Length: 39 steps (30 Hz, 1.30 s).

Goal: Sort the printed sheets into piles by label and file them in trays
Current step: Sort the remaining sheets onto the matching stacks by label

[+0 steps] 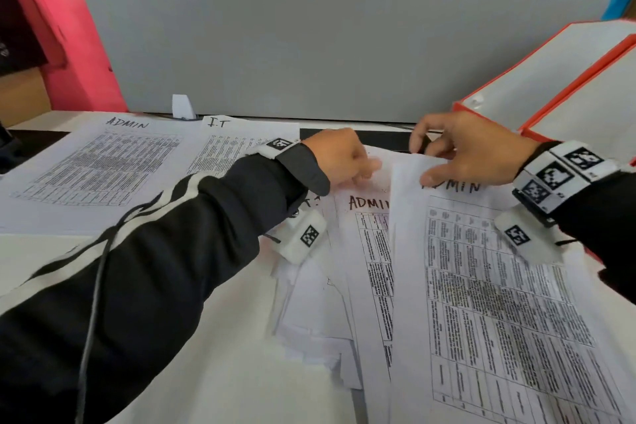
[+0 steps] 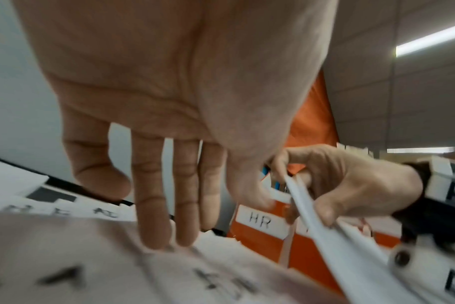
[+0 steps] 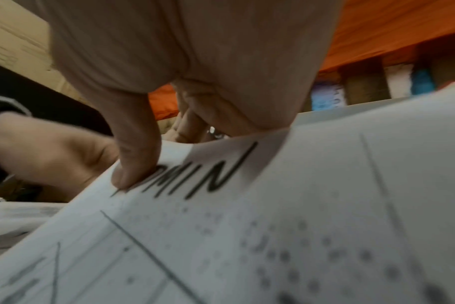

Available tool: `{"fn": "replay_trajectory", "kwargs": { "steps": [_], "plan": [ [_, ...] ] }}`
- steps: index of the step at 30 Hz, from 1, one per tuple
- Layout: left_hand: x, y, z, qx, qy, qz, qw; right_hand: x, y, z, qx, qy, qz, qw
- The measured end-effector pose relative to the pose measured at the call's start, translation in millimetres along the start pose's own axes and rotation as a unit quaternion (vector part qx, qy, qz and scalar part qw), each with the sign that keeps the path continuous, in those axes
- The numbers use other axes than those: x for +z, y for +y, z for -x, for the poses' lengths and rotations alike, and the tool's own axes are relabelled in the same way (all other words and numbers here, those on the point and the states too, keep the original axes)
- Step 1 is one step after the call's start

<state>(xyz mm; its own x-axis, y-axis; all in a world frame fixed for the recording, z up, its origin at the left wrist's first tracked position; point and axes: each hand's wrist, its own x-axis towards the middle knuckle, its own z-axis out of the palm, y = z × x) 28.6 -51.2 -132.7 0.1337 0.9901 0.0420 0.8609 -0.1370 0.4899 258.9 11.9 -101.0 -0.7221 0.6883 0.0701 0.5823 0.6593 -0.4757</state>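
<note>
**Sorting step: ADMIN sheet being lifted off the loose heap**

The ADMIN sheet (image 1: 488, 286) sits on top of the unsorted heap (image 1: 330, 286) at desk centre-right, its top edge raised off the papers below. Another sheet marked ADMIN shows just under it, to its left.

Right hand (image 1: 468, 148) pinches that top edge: thumb (image 3: 135, 164) presses on the printed face right at the label, the other fingers curl behind the paper. Looks like more than one sheet in the pinch in the left wrist view, can't confirm.

Left hand (image 1: 339, 160) is not gripping anything. Fingers (image 2: 153, 216) are extended, tips down on the heap, holding it in place.

Judgement: mid-sort, nothing visibly filed yet. Two sorted piles lie at the far left: ADMIN pile (image 1: 99, 165) and I.T pile (image 1: 227, 148). Next move: carry the sheet left across the left arm to the ADMIN pile and square it there. Check it's a single sheet first.

Orange trays (image 1: 516, 79) stand at the right; one carries an HR label (image 2: 260, 222).
</note>
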Motion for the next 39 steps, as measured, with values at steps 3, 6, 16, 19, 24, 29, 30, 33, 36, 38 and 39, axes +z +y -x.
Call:
{"fn": "replay_trajectory", "kwargs": {
  "steps": [3,6,16,19,24,29,30,33,36,38,39],
  "plan": [
    [5,-10,3,-0.008,-0.059,-0.133,0.989,-13,7,15,0.005,0.006,-0.034,0.999],
    [6,-3,-1,-0.016,-0.084,-0.157,0.984,-11,9,22,0.008,0.022,-0.032,0.999],
    [-4,-1,-5,-0.071,-0.019,-0.171,0.983,-1,-3,22,-0.001,0.026,-0.003,1.000],
    [-13,-1,-1,-0.066,0.021,-0.194,0.979,1,-6,19,-0.017,0.020,0.013,1.000],
    [-22,4,3,-0.059,0.070,-0.193,0.977,5,-14,14,-0.026,0.017,0.039,0.999],
    [-21,4,6,-0.038,0.036,-0.211,0.976,8,-19,10,-0.028,0.030,0.062,0.997],
    [-20,5,6,-0.032,0.032,-0.212,0.976,9,-19,10,-0.027,0.032,0.065,0.997],
    [-18,8,5,-0.015,0.037,-0.153,0.987,17,-22,7,-0.040,0.046,0.070,0.996],
    [-20,19,7,0.020,0.045,-0.015,0.999,24,-29,4,-0.062,0.035,0.071,0.995],
    [-20,23,6,0.024,0.065,0.043,0.997,23,-27,3,-0.058,0.019,0.059,0.996],
    [-20,23,5,0.015,0.083,0.050,0.995,20,-25,4,-0.044,0.020,0.046,0.998]
  ]
}}
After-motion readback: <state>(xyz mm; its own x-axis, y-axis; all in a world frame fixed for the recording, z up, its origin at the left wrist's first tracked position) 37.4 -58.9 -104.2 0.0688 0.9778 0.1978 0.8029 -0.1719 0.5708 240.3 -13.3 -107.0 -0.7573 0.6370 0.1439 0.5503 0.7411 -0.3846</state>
